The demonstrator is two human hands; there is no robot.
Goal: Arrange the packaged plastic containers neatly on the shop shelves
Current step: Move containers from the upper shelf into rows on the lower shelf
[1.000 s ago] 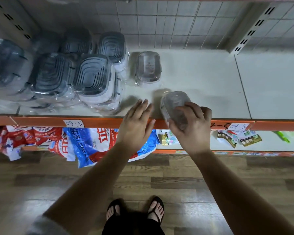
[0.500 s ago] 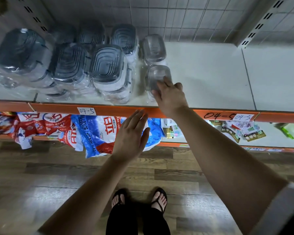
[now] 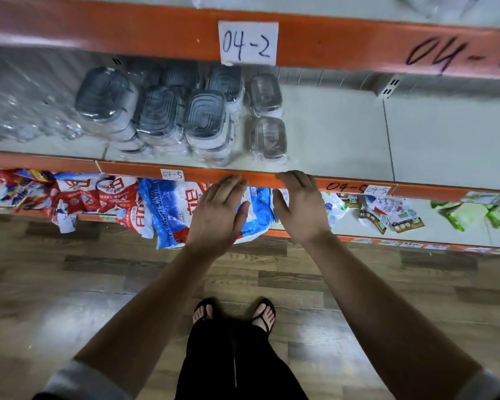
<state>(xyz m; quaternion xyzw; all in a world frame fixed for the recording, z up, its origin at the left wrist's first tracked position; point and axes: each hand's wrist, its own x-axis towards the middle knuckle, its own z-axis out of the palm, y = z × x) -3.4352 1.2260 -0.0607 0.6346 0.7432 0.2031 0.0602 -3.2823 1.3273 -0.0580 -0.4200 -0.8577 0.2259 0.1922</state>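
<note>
Empty and spread flat, my left grip [image 3: 217,210] was at the orange shelf edge [image 3: 127,170]; my right grip [image 3: 300,207], relaxed and likewise empty, lay beside it. Two small packaged containers [image 3: 269,138] stood on the shelf just beyond both grips, larger packs [image 3: 205,119] left of them.

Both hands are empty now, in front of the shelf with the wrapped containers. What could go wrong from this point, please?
1. The front small container stands close to the shelf edge, just beyond the right hand; a careless reach might knock it off.
2. The tall wrapped stacks stand tight beside it in loose film; nudging one could possibly tip its neighbours.
</note>
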